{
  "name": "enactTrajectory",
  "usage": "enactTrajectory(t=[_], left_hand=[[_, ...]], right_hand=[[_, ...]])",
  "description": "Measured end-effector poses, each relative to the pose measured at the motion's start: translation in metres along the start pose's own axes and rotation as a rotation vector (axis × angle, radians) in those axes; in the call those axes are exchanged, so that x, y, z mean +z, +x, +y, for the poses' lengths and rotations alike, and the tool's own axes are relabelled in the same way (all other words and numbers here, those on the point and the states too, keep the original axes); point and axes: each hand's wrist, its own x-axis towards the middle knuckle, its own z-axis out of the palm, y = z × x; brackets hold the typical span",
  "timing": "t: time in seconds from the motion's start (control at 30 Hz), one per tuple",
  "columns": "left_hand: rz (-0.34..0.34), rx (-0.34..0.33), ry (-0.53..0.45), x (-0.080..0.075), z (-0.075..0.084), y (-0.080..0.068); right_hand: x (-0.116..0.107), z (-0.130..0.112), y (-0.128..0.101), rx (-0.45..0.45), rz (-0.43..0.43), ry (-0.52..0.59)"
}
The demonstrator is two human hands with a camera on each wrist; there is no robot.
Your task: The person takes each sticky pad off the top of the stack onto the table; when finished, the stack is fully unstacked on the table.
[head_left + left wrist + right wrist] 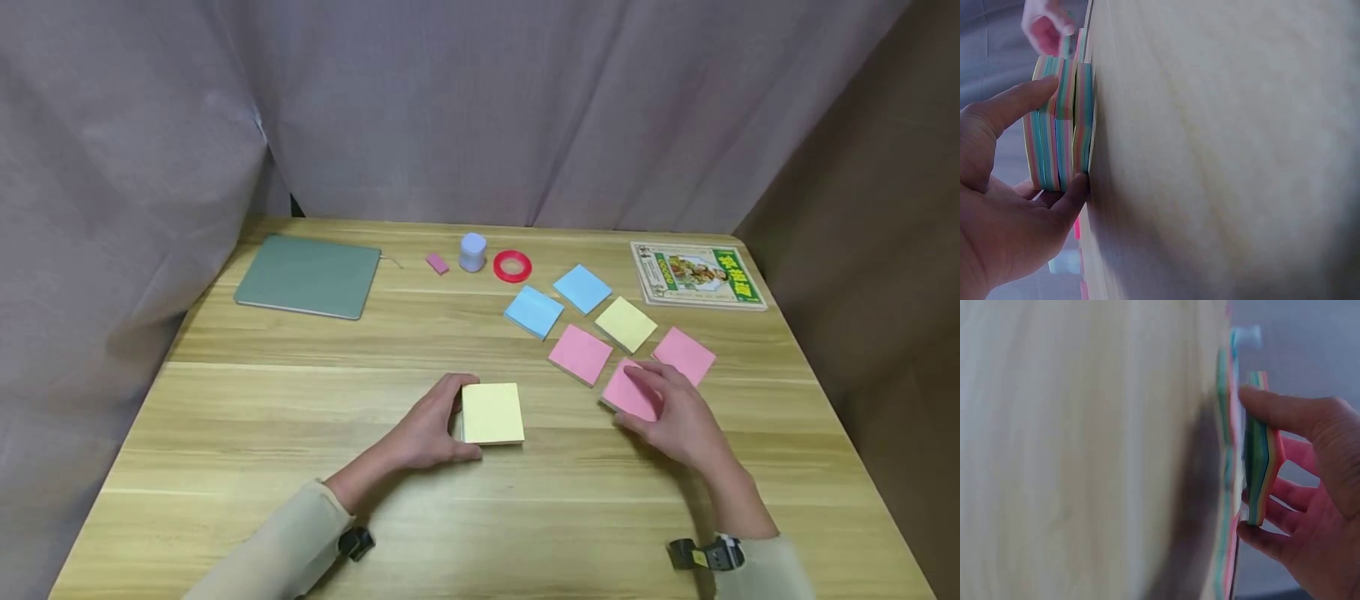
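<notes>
The yellow-topped stack (492, 412) at the near middle of the table (247, 417) is gripped at its left edge by the left hand (431, 429), thumb and fingers curled round its sides, while a pink pad (628, 392) just to its right is pinched and lifted at one edge by the right hand (675, 412). The pad is best kept level and squared over the stack before being lowered. Much of the pink pad is hidden under the fingers, and both wrist views are blurred, so the layer count cannot be told.

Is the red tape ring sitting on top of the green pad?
No, the red tape ring lies on the bare wooden table beside a small lilac cup, well apart from the green pad.
</notes>
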Motion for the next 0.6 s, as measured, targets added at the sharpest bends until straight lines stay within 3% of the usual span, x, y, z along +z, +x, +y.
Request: enactTrajectory(t=[0.2,0.6], left_hand=[[0.000,-0.002,0.010,0.001,-0.001,0.000],[-0.004,-0.006,0.006,0.000,0.000,0.001]], right_hand=[[-0.002,0.021,0.001,0.066,-0.034,-0.053],[-0.003,0.021,0.001,0.060,-0.091,-0.102]])
